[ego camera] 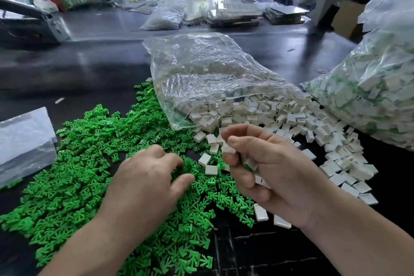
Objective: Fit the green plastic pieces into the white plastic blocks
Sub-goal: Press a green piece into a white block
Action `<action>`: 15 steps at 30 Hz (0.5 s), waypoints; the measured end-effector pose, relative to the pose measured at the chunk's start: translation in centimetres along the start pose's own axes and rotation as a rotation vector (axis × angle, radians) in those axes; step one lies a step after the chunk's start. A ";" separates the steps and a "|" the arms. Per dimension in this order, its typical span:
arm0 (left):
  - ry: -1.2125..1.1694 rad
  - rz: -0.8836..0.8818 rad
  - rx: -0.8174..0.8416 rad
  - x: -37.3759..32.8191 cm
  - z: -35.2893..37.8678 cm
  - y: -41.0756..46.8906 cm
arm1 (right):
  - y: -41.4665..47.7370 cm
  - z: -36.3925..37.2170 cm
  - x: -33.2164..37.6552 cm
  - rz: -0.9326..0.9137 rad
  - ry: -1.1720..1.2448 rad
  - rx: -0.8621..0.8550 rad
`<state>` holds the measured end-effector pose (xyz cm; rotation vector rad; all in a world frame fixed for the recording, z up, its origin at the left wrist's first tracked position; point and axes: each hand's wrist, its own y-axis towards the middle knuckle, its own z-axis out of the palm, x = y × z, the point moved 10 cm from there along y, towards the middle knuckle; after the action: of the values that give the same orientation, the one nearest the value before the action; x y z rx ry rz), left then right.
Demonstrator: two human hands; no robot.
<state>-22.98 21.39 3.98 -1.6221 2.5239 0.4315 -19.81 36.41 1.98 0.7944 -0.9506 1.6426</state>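
A wide heap of green plastic pieces (74, 163) covers the dark table on the left and in front of me. White plastic blocks (280, 116) spill from a clear bag (208, 74) at the centre and spread to the right. My left hand (143, 184) reaches palm down over the green heap, its fingertips curled at a blurred green piece (188, 162). My right hand (264, 170) is raised above the pile. It pinches a white block (228, 149) between thumb and forefinger and holds more white blocks in its curled fingers.
A large clear bag (380, 87) with white blocks and green bits inside stands at the right. A flat plastic bag (24, 141) lies at the left edge. More bags, trays and clutter sit along the far side of the dark table (100, 63).
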 end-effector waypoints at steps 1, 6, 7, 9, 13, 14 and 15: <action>-0.001 0.014 0.004 -0.2 0.2 0.1 | 0.0 0.1 -0.1 0.005 0.000 0.005; -0.054 0.058 -0.061 -0.6 -0.2 0.3 | -0.2 0.6 -0.8 0.056 -0.056 0.067; -0.076 0.058 -0.086 -0.5 -0.4 0.3 | -0.2 0.8 -0.7 0.058 -0.072 0.082; -0.191 0.031 -0.127 -0.1 -0.9 0.1 | -0.3 0.9 -0.8 0.064 -0.111 0.083; -0.721 -0.124 -0.037 1.1 -0.1 0.0 | -0.2 0.2 -1.0 0.087 -0.169 0.013; -0.865 -0.148 0.009 1.0 0.4 0.0 | -0.2 0.1 -1.0 0.092 -0.164 0.013; -1.007 -0.169 0.043 0.9 0.9 0.0 | -0.2 0.2 -1.1 0.097 -0.144 0.025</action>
<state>-23.42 20.83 2.94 -1.1355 1.6120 0.8812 -19.33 35.77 1.19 0.9056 -1.0862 1.7008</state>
